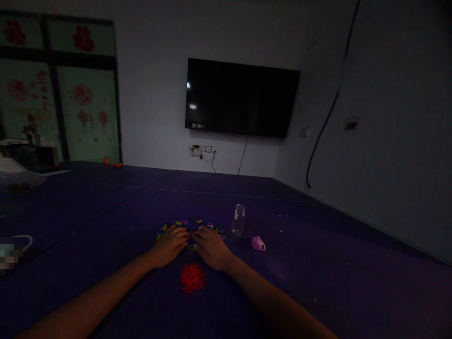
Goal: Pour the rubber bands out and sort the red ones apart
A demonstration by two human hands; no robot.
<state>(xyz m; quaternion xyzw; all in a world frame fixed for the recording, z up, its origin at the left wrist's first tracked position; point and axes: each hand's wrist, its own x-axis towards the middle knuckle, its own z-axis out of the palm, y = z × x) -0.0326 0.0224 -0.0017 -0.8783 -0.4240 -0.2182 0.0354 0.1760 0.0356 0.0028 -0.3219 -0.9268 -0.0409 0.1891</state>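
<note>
My left hand (170,246) lies palm down with its fingers stretched over a pile of small multicoloured loops (165,229), which look like paper clips or small bands. My right hand (212,247) rests the same way on the right part of that pile, its fingertips close to those of the left. A single yellow loop (191,247) lies between the hands, and another sits just beyond them. Between my forearms is a separate heap of red loops (192,278). What is under the palms is hidden.
A clear bottle (238,221) stands uncapped right of my right hand, with a pink lid with a ring handle (258,243) nearby. White scraps dot the purple surface (335,263). A plastic bag (16,176) lies far left. A television (242,98) hangs on the wall.
</note>
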